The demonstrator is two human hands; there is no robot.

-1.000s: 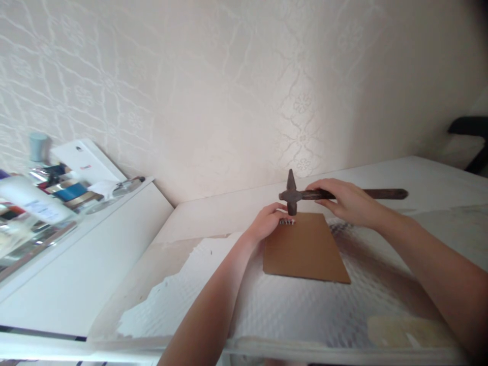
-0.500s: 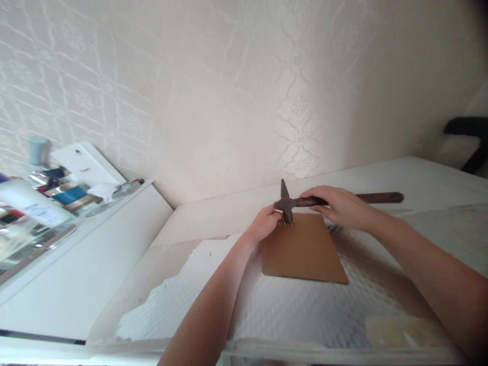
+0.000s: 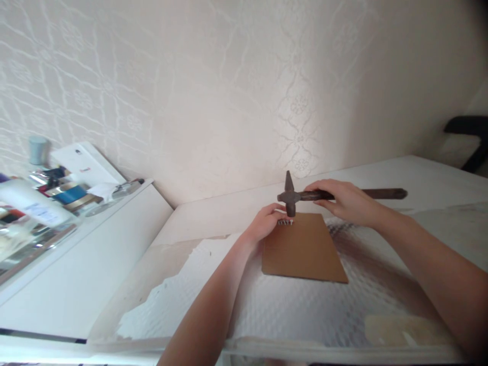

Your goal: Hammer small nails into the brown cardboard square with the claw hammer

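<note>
My right hand [image 3: 343, 201] is closed around the dark handle of a hammer [image 3: 290, 197], gripping it partway along. The hammer's head hangs just above the far edge of a brown cardboard sheet [image 3: 303, 251]. My left hand [image 3: 265, 223] rests at the sheet's far left corner, its fingers drawn together close under the hammer head. What they pinch, if anything, is too small to make out. Beside those fingertips, a short row of small silvery pieces [image 3: 285, 222], like nails or screws, stands along the cardboard's far edge.
Beneath the cardboard lies a whitish textured covering [image 3: 305, 310] on a white surface [image 3: 213, 216] against the patterned wall [image 3: 229, 101]. At left, a white cabinet [image 3: 87, 259] carries a white box [image 3: 87, 165], a blue-grey cup [image 3: 38, 150] and tape rolls [image 3: 72, 195]. A black object [image 3: 470, 132] juts in at right.
My right hand has raised the hammer slightly, so its head has lifted off the row of silvery pieces and shifted a little right. My left hand and the cardboard stay almost in place.
</note>
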